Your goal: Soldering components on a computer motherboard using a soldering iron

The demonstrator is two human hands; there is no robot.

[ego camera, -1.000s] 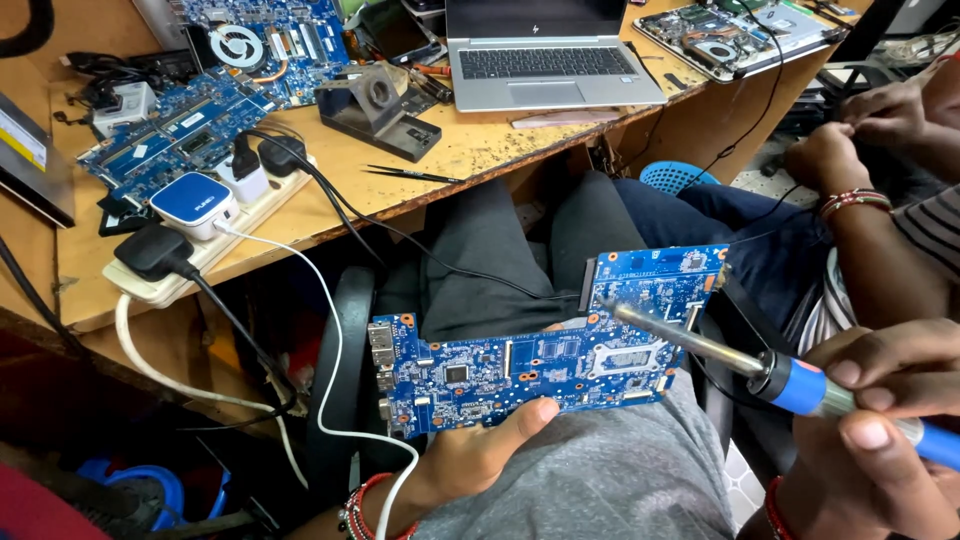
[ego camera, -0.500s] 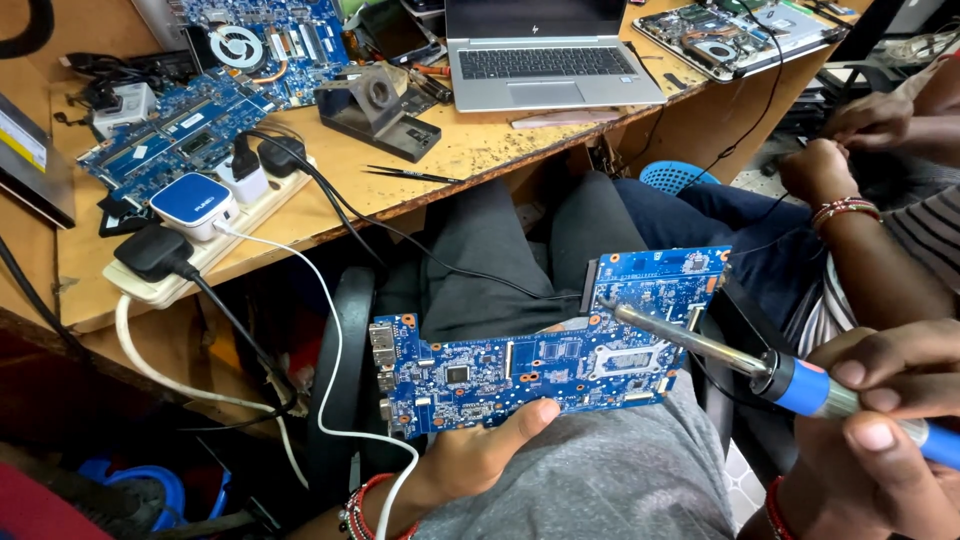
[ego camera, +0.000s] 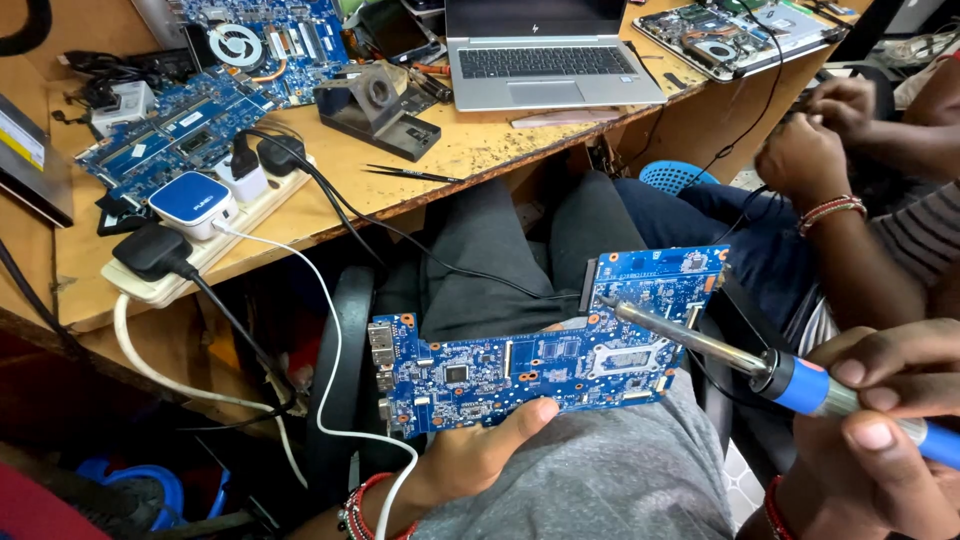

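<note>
Resting on the person's lap, the blue board (ego camera: 545, 365) lies flat and a little tilted, with its long side from left to right. The left hand (ego camera: 480, 455) holds it from below at the near edge: the thumb (ego camera: 530, 415) presses on top of the edge, and the other fingers are hidden under the board, so I cannot tell how they are placed. The right hand (ego camera: 885, 430) is closed around the blue handle of the iron (ego camera: 740, 355), with fingers pressed together on the grip. The metal shaft goes up and to the left, and its tip touches, or almost touches, the upper right part of the board, near a large silver socket. So the board is to the left of the right hand's fingers, apart from them, and only the tip reaches it.

On the counter (ego camera: 480, 150) behind stand a laptop (ego camera: 545, 55), a power strip (ego camera: 190, 235) with plugs, tweezers (ego camera: 410, 173) and other boards. Another person's hands (ego camera: 815, 135) are at the right.
</note>
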